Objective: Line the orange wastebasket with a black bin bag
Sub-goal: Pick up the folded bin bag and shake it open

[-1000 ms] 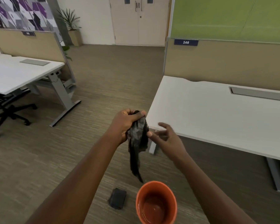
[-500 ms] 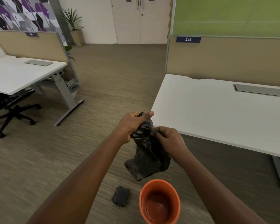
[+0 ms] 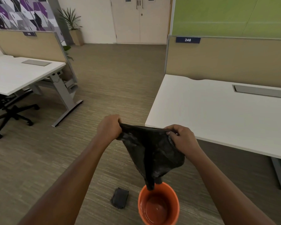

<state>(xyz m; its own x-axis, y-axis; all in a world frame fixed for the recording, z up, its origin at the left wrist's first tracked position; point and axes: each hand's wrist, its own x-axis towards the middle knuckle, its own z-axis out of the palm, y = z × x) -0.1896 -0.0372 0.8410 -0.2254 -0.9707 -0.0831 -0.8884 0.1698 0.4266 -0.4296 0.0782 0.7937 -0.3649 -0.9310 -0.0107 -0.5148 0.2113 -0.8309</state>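
Note:
The orange wastebasket stands upright on the carpet at the bottom centre, its inside bare. Above it hangs the black bin bag, stretched wide along its top edge and narrowing to a point that dips just over the basket's far rim. My left hand grips the bag's top left corner. My right hand grips the top right corner. Both hands are at the same height, well above the basket.
A small folded black packet lies on the floor just left of the basket. A white desk stands close on the right, its corner beside my right hand. Another white desk and a black office chair stand at the left.
My hands have pulled apart, spreading the crumpled bag out wide. The bag's lower tip has dropped to the basket's rim.

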